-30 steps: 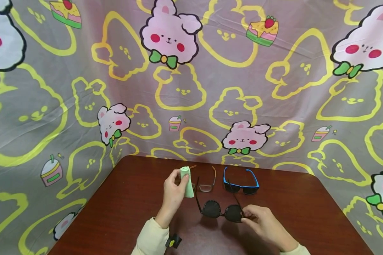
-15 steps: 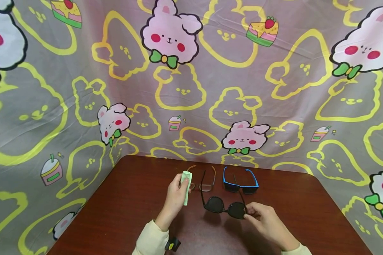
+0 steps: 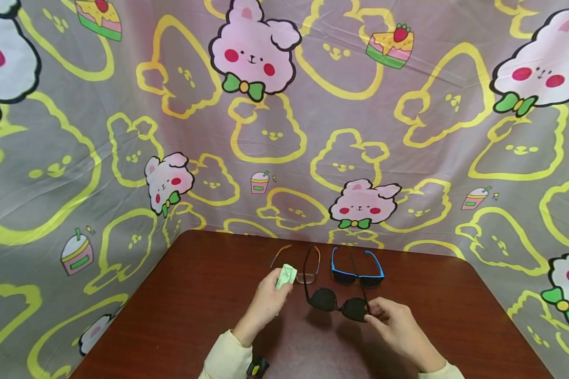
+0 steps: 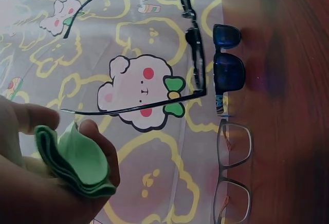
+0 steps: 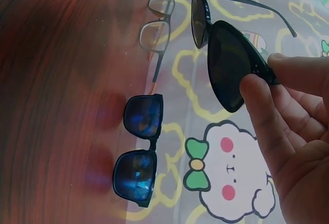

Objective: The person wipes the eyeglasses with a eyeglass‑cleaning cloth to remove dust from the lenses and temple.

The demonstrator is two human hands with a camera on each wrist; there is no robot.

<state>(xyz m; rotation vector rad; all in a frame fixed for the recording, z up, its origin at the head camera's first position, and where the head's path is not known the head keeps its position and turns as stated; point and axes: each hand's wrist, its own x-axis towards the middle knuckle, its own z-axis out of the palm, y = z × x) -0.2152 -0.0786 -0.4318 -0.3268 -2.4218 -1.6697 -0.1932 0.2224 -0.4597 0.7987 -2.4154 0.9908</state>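
Note:
My left hand [image 3: 264, 300] grips a folded light green cloth [image 3: 286, 275], its layered edge showing in the left wrist view. With thumb and fingers my right hand [image 3: 398, 326] pinches black sunglasses [image 3: 323, 299] at one outer corner of the frame, beside the hinge. The sunglasses are held up over the table, lenses toward me and temples spread open away from me. The cloth is to the left of the sunglasses, apart from them. In the right wrist view the thumb overlaps the edge of the dark lens [image 5: 226, 64].
Behind the hands, clear-lens glasses [image 3: 306, 278] with orange-brown temples lie on the brown table [image 3: 170, 316]. Blue-framed sunglasses [image 3: 357, 276] lie right of them, temples open. A patterned cloth curtain [image 3: 275, 131] rises at the table's back and sides. A black object [image 3: 257, 367] is by the left sleeve.
My left hand has lowered and turned, tipping the cloth and bringing it slightly right. The black sunglasses have shifted right and tilted, still pinched by my right hand.

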